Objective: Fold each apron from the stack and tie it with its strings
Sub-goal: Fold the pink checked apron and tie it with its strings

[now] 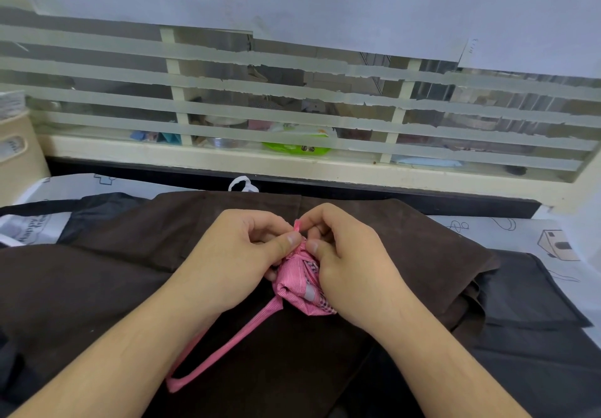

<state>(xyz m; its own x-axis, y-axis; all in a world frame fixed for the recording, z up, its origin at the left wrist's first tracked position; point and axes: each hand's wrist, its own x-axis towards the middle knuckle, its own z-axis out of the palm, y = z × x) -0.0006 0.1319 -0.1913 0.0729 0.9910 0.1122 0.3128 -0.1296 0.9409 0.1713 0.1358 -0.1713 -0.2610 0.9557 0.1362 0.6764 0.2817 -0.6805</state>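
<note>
A pink striped apron (300,282), folded into a small tight bundle, sits at the centre of the view on top of a brown apron (130,271) spread across the work surface; both hands are on the bundle. The left hand (237,258) has its fingers curled, thumb pressing against the top of the bundle where a pink string (221,349) wraps round it; the right hand (344,261) has its fingers curled too, thumb and forefinger pinching a short end of string that stands up just above the bundle. The string's long free part trails from the bundle's lower left toward the person and doubles back in 1 narrow loop (lying flat on the brown cloth). Black aprons (533,317) lie beneath the brown one, showing at right and at upper left; a patterned white table cover (507,229) shows at the far corners; a window with frosted stripes (292,92) runs behind.
</note>
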